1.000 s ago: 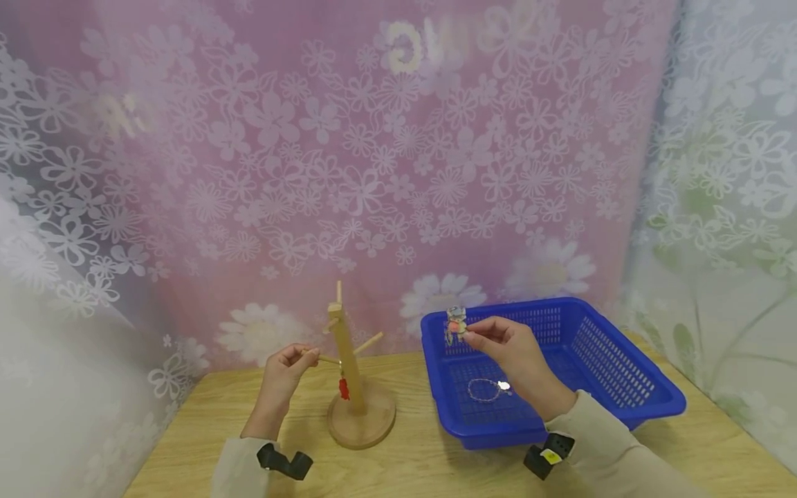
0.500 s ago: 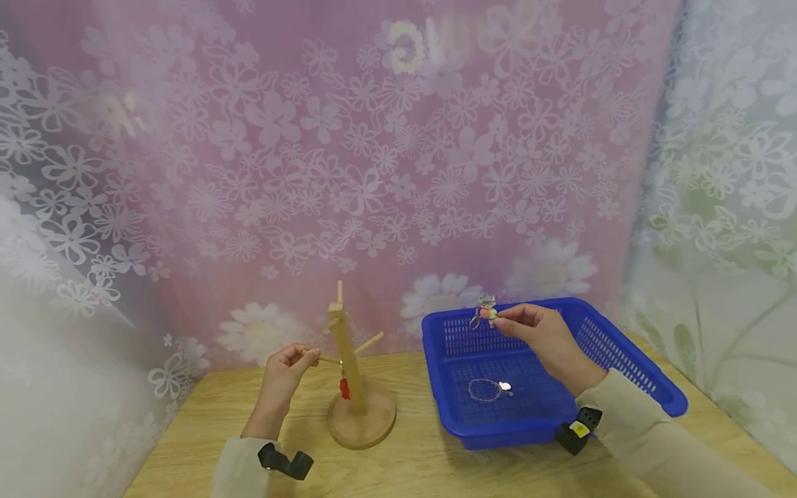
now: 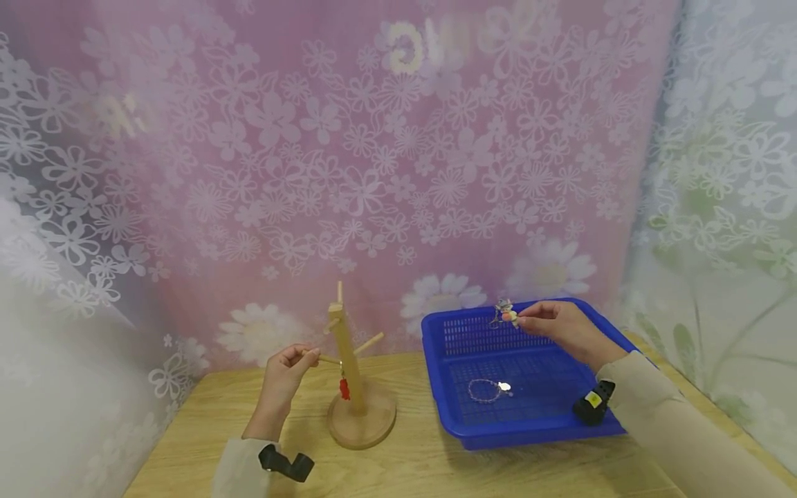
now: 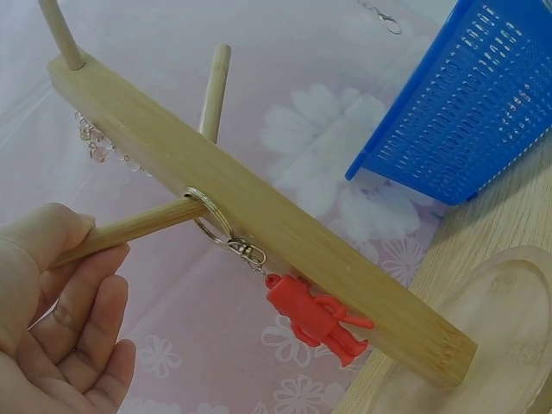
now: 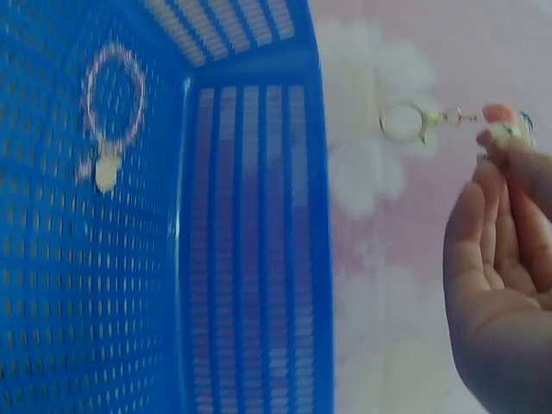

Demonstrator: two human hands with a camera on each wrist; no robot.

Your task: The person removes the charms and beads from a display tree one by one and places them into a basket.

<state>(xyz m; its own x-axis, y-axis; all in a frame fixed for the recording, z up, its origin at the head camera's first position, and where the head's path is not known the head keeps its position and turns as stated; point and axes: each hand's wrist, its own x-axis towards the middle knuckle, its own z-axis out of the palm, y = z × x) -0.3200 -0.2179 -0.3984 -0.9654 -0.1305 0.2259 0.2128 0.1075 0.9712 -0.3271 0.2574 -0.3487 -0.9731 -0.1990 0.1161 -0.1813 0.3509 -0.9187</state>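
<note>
My left hand [image 3: 283,373] pinches the end of a peg [image 4: 142,227] on a wooden stand [image 3: 351,366] with a round base. From that peg a red figure keychain [image 4: 315,319] hangs by its metal ring, close to the post. Above the back part of the blue basket, my right hand [image 3: 563,328] pinches the small coloured charm of another keychain [image 3: 508,315]. Its gold-toned ring [image 5: 403,122] sticks out from the fingers in the right wrist view; the charm is partly hidden by fingers. A beaded bracelet [image 3: 484,391] with a pale charm lies inside the basket.
The blue plastic basket [image 3: 451,436] stands right of the stand on the wood-grain table [image 3: 411,463]. Behind the post, a string of clear beads [image 4: 97,145] hangs in the left wrist view. A flowered pink curtain [image 3: 373,173] backs the table.
My right hand has moved to the right with the keychain, above the basket. The left hand stays on the peg, and the red keychain hangs in about the same place.
</note>
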